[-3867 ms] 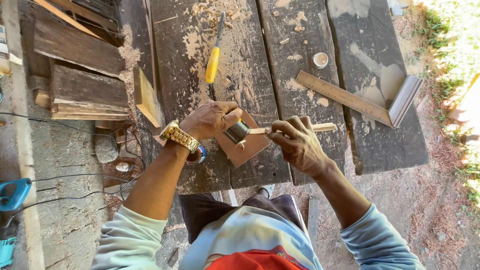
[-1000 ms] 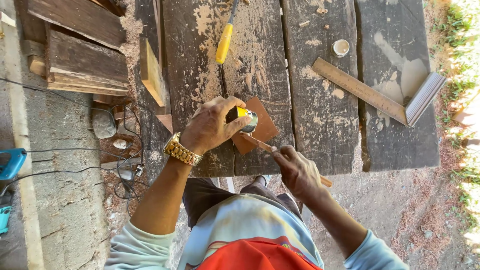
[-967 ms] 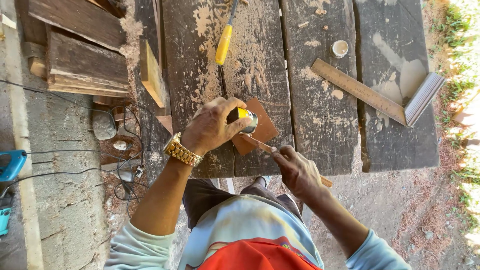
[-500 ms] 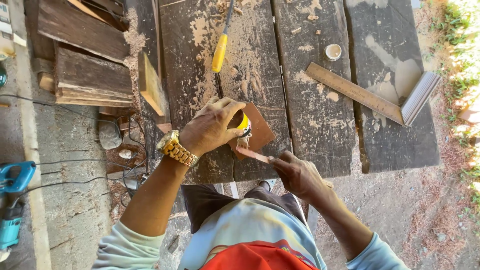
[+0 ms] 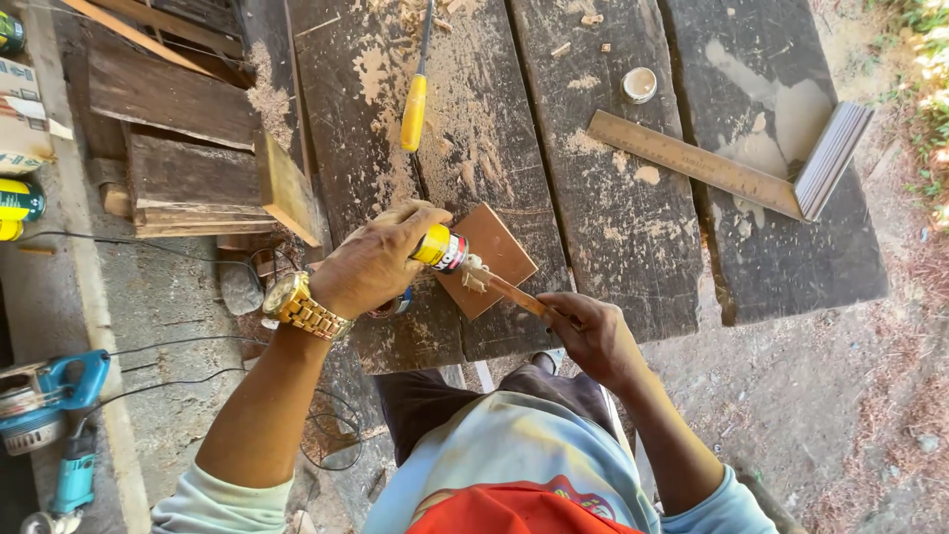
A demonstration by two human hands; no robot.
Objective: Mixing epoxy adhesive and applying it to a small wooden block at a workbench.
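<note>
My left hand (image 5: 374, 262), with a gold watch on the wrist, grips a small yellow glue can (image 5: 442, 247) tipped on its side over a square brown wooden piece (image 5: 494, 255). My right hand (image 5: 591, 336) holds a thin wooden stick (image 5: 506, 288) whose tip sits at the can's mouth with pale glue on it. Both hands are at the near edge of the dark plank workbench (image 5: 593, 208).
A yellow-handled screwdriver (image 5: 414, 104), a round can lid (image 5: 640, 85) and a metal try square (image 5: 736, 168) lie farther back on the bench. Stacked wood offcuts (image 5: 188, 148) are at the left. Blue power tools (image 5: 49, 415) with cables lie on the concrete floor.
The can has been tipped more onto its side over the wooden piece, and the stick's tip now carries glue at the can's mouth. The view shifted slightly.
</note>
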